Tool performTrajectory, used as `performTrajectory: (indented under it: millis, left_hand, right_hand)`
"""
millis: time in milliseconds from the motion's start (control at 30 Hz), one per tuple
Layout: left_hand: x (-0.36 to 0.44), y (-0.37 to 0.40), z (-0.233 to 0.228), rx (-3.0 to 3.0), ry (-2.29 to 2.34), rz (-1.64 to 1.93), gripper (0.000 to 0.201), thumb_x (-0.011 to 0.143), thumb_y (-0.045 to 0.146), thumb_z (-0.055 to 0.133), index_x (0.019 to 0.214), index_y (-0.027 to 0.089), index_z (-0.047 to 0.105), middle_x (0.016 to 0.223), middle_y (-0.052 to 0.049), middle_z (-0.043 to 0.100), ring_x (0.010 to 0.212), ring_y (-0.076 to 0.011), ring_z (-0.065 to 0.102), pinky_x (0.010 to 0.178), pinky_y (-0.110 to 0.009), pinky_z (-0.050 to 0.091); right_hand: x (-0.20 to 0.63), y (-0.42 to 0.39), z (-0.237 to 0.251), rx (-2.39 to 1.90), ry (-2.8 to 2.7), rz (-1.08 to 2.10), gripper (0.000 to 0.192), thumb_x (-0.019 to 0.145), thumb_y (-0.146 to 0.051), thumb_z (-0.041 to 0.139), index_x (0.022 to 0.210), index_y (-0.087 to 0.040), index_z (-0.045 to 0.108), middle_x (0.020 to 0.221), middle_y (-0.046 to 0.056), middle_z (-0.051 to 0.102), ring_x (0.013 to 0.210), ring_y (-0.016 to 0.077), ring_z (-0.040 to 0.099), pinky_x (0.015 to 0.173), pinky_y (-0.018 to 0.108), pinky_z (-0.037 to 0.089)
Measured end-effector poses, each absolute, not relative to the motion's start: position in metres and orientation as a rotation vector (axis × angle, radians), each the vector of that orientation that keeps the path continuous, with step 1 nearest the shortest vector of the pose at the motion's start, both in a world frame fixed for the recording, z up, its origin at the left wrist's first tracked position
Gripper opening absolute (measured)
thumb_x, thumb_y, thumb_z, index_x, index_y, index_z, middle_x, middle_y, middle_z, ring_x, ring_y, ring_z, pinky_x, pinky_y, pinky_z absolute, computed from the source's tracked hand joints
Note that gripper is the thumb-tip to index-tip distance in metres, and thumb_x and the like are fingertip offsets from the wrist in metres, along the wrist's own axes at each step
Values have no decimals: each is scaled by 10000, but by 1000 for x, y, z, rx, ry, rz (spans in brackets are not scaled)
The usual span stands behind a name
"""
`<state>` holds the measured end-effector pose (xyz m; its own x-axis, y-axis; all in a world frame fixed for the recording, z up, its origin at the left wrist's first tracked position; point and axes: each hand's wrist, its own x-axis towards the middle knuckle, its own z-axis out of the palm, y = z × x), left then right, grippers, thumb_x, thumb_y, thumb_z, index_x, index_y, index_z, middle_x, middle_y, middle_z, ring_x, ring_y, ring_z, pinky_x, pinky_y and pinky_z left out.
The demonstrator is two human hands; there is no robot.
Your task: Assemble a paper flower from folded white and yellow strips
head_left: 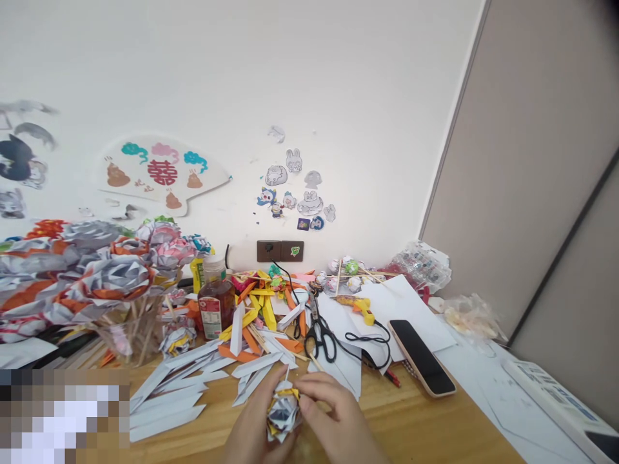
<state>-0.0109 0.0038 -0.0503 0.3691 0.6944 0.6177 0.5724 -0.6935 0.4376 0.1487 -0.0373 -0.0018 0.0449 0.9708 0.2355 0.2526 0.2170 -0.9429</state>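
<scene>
Currently, head view: small paper flower [283, 414] at lower centre of the frame (white, with yellow among the petals). Left hand [255, 419] curled round its left side and below, fingers closed on it. Right hand [333, 412] half-bent, fingertips at its right side; cannot tell whether they pinch it. Above the hands, scissors [316, 325] and folded strips [167, 420] on the wooden table [416, 428]. Centre right, glue gun [365, 310], then phone [423, 357]. Left of centre, bottle [216, 304]; far left, bouquet [109, 277].
</scene>
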Motion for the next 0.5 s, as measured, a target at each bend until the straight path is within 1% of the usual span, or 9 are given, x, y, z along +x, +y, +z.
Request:
performTrajectory:
  millis: [67,133,167,200,267,333,433,500]
  left_hand:
    - [-13,7,-51,2416,1188,1233,467,841,186,496,1287,134,368,1261,-216,616,1169,-282,596,940,-405,526]
    - [-15,10,-52,2344,1212,1230,454,854,223,495,1282,129,374,1268,-220,610,1177,-283,589,938,-414,527]
    - [-15,10,-52,2304,1221,1239,452,855,241,499,1277,128,385,1275,-220,605,1184,-288,583,943,-424,523]
    - [-15,10,-51,2264,1227,1242,456,853,259,507,1275,128,396,1287,-218,598,1196,-294,571,953,-434,514]
    - [-14,9,-50,2170,1234,1244,472,844,286,527,1274,129,414,1292,-209,601,1196,-302,570,957,-446,510]
    - [-12,8,-48,2072,1242,1264,491,824,299,558,1269,133,435,1284,-197,614,1181,-311,581,952,-456,513]
    - [-12,5,-47,1969,1213,1310,500,789,276,595,1256,152,468,1293,-173,615,1197,-318,565,985,-471,482]
    - [-12,4,-46,1905,1155,1322,510,781,259,603,1261,154,467,1310,-175,598,1213,-314,551,1017,-472,449]
  right_hand:
    - [150,-41,-3,-1173,-1542,947,523,853,-548,510,1193,-173,642,1317,120,557,1239,274,478,1017,393,396]
    - [149,-42,-5,-1132,-1648,1042,625,876,-629,425,1328,-206,509,1410,78,466,1322,250,384,1089,392,311]
    - [149,-42,-6,-1124,-1672,1058,673,872,-666,381,1361,-210,460,1433,66,434,1342,242,353,1107,388,283]
    - [147,-42,-8,-1132,-1658,1035,724,855,-706,342,1370,-207,444,1442,63,420,1347,242,343,1112,385,274]
    - [145,-40,-13,-1190,-1586,958,794,823,-759,284,1359,-201,463,1440,69,423,1337,253,361,1107,393,290]
    - [142,-39,-17,-1238,-1558,876,805,818,-770,249,1343,-209,486,1430,72,437,1327,267,376,1110,423,280]
    - [138,-39,-23,-1167,-1633,778,721,852,-729,234,1344,-261,476,1416,51,461,1323,278,378,1126,452,227]
    - [135,-39,-24,-1067,-1675,719,667,857,-712,267,1356,-304,443,1407,36,476,1298,284,406,1113,442,247]
